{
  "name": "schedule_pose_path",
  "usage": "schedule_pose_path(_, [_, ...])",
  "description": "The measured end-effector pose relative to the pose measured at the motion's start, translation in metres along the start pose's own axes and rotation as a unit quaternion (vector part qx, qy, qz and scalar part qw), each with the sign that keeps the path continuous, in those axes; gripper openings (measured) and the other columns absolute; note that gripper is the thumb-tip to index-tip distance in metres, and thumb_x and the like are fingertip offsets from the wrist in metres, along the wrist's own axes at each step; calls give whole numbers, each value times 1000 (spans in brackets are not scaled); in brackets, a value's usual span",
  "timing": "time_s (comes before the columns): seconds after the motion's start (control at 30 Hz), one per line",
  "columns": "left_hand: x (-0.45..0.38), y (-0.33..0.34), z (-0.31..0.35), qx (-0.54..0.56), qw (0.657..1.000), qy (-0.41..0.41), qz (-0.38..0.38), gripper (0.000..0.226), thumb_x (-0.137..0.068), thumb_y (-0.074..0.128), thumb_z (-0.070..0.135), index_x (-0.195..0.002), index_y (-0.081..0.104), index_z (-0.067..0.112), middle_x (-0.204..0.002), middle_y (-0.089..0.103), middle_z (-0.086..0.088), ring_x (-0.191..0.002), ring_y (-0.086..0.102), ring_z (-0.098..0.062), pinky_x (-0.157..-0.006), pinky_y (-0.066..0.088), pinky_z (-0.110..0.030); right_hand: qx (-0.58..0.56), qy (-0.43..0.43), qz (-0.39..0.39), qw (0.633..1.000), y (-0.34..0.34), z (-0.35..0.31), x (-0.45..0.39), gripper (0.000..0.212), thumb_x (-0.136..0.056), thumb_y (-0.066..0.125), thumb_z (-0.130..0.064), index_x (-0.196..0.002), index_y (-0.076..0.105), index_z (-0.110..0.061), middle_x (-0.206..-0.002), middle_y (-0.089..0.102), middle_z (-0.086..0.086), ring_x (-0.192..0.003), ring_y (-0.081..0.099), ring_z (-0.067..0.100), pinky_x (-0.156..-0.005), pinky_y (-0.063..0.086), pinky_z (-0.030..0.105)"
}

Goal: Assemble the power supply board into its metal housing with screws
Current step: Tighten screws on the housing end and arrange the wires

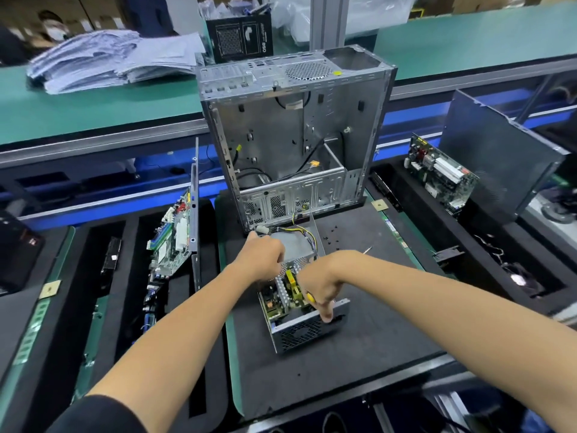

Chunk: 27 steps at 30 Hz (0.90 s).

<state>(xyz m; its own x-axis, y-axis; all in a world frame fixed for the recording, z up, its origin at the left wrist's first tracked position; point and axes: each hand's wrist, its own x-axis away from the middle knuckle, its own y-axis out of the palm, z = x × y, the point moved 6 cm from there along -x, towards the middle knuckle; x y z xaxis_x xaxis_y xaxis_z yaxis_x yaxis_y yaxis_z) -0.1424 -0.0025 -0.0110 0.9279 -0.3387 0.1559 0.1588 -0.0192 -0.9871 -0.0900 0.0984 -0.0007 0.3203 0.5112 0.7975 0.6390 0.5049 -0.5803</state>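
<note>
Near the middle of the dark mat [359,364] on the desk, the open metal housing [307,331] of the power supply sits with its perforated fan grille facing the near side. The board [282,295] lies inside it, green and crowded with yellow and silver parts. The right hand [321,284] hangs over the housing's right half; its fingers are curled around a yellow-handled tool [310,297], and the thumb points down onto the near wall. The left hand [265,256] rests at the housing's far left corner, fingers bent over the meshed edge; what they clasp cannot be told. A flat grey cover [293,245] and a bundle of yellow and black wires [307,234] lie just beyond. Small black screws [331,237] dot the mat to the right. Farther off stands an open computer case [293,135], and behind it a black box [240,37] printed "850".
</note>
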Motion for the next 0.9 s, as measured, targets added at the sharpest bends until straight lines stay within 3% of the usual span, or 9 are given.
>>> schedule_pose_path(0.07, [2,0,-1,-23,1000,10,4,8,-80,62,14,-77,66,21,-81,69,0,-83,60,-23,-71,13,-33,10,-5,12,1000,6,-7,-9,25,-73,82,-27,-78,70,-6,-77,68,4,-76,60,22,-67,50,32])
schedule_pose_path(0.17, [3,3,0,-34,999,28,7,15,-79,62,14,-71,55,25,-73,64,0,-79,60,-25,-67,8,-34,27,-4,1,1000,17,-14,-20,23,-74,81,-26,-80,67,-8,-87,70,7,-80,61,24,-61,46,28])
schedule_pose_path(0.3, [2,3,-1,-9,999,43,-14,4,-81,66,22,-80,65,19,-82,68,2,-83,59,-21,-78,23,-32,-94,-11,6,996,-10,3,-10,12,-81,69,-10,-91,73,-4,-92,72,13,-72,52,22,-66,41,31])
schedule_pose_path(0.37, [3,0,-3,9,999,40,-27,18,-83,67,37,-84,67,19,-83,67,5,-83,57,-18,-77,25,-32,-197,-4,131,972,-47,25,6,9,-79,65,-7,-83,72,-4,-75,67,19,-58,48,19,-57,38,27])
schedule_pose_path(0.43, [4,-10,-8,56,998,8,13,27,-87,62,45,-81,66,19,-81,66,4,-80,56,-18,-75,30,-32,-260,36,292,920,-77,55,21,10,-80,62,-6,-76,69,-1,-60,57,10,-46,45,14,-43,34,17])
schedule_pose_path(0.53, [7,-27,-35,142,968,-155,139,30,-92,53,31,-69,57,12,-73,62,-3,-73,59,-27,-60,41,-30,-282,158,407,854,-82,99,27,21,-84,54,-5,-65,49,2,-59,43,10,-54,38,23,-45,30,23])
schedule_pose_path(0.63, [8,-19,-58,228,925,-287,98,32,-91,53,28,-69,51,5,-67,53,-4,-65,54,-27,-49,34,-27,-306,208,369,853,-62,118,10,36,-89,52,-9,-58,34,-13,-53,34,5,-46,29,19,-42,26,23])
schedule_pose_path(0.73, [5,-2,-64,268,908,-321,19,36,-91,55,33,-69,53,4,-68,53,-8,-62,50,-25,-49,32,-26,-329,218,344,852,-47,127,-8,44,-93,55,-17,-55,34,-12,-48,33,4,-43,30,18,-42,28,23])
schedule_pose_path(0.9, [-4,19,-64,310,891,-332,-15,43,-93,53,34,-61,43,8,-62,45,-5,-54,40,-20,-47,27,-27,-344,200,319,860,-40,135,-29,47,-94,55,-23,-52,36,-10,-48,36,5,-43,35,21,-43,33,23])
